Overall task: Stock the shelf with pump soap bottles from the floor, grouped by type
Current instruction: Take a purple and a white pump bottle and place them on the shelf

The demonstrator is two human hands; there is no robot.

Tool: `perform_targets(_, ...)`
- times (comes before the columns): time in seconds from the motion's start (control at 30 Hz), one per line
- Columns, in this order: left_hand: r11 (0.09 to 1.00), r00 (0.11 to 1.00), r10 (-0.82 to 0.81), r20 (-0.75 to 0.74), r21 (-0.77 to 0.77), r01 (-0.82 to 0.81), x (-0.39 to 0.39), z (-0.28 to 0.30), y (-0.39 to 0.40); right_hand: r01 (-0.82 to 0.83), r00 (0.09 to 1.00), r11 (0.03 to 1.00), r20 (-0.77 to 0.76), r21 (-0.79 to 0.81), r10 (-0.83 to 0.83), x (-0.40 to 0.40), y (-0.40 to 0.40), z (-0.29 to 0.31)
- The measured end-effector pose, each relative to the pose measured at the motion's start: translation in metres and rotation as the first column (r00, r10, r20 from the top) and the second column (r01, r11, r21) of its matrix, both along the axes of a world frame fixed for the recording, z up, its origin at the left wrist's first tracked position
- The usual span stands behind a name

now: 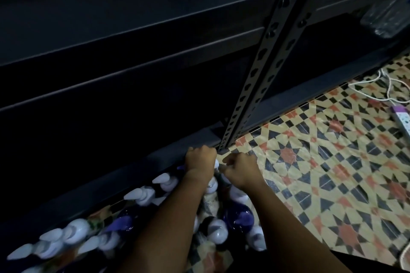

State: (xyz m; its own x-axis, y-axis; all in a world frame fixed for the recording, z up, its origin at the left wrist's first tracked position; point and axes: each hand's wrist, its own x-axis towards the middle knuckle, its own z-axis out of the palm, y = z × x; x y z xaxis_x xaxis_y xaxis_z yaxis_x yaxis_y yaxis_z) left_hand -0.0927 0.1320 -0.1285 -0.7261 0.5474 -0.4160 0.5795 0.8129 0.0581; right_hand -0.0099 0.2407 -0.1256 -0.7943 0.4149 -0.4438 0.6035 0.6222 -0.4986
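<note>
I've got both hands down low: left hand (200, 158) and right hand (240, 168) curled around white pump heads. Pump soap bottles (142, 197) crowd the patterned floor (332, 162); the dark shelf (133, 35) looks bare, so stocking has barely begun.

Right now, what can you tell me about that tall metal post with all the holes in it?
The metal post is a dark upright of the shelving, angled steel by the look of it, punched with two rows of holes along its length. It runs from the top of the picture down to the patterned floor, where its foot stands. Dark shelf boards join it. The left hand is close beside its foot.
</note>
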Motion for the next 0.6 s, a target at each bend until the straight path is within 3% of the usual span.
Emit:
perform_targets(0.13, 0.982, 0.987, 0.144, -0.074, 0.134, -0.133, -0.002, -0.001, -0.028, -0.075, 0.996, 0.997, 0.043, -0.034, 0.077, 0.006, 0.004, 0.0)
perform_targets(0.2, 0.965, 0.978, 0.186, -0.091, 0.205, -0.164, 0.002, -0.004, -0.044, -0.171, 0.985, 0.976, 0.059, 0.135, 0.164, 0.003, 0.0, 0.0)
perform_targets(0.33, 0.887, 0.949, 0.309, 0.068, 0.339, -0.313, 0.012, -0.015, -0.069, -0.335, 0.942, 0.877, 0.122, 0.346, 0.312, -0.02, -0.018, 0.001)
perform_targets(0.43, 0.802, 0.916, 0.355, 0.187, 0.443, -0.402, 0.012, -0.024, -0.075, -0.349, 0.937, 0.857, 0.131, 0.379, 0.324, -0.033, -0.027, -0.002)
perform_targets(0.6, 0.811, 0.907, 0.31, 0.284, 0.419, -0.408, -0.004, -0.025, -0.08, -0.33, 0.943, 0.871, 0.177, 0.364, 0.283, -0.04, -0.028, -0.009)
